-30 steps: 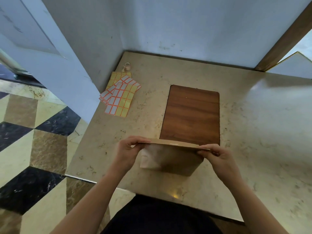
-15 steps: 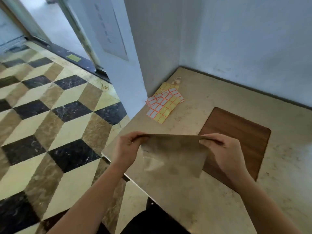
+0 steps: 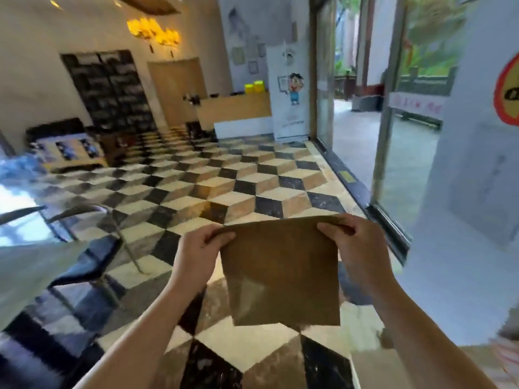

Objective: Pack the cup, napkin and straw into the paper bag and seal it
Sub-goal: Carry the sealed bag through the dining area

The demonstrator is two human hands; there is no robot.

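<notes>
The view swings off the counter out to the checkered floor, and the paper bag comes along, hanging flat in the air, left hand and right hand pinching its top corners; best keep that top edge level and taut before sealing.

Ahead: open checkered floor stretching to a far reception desk.
Left: dark chair with metal legs standing near the left hand.
Right: glass door frame and pale wall panel close beside the right hand.
Between hands: paper bag held up, filling the gap.
</notes>
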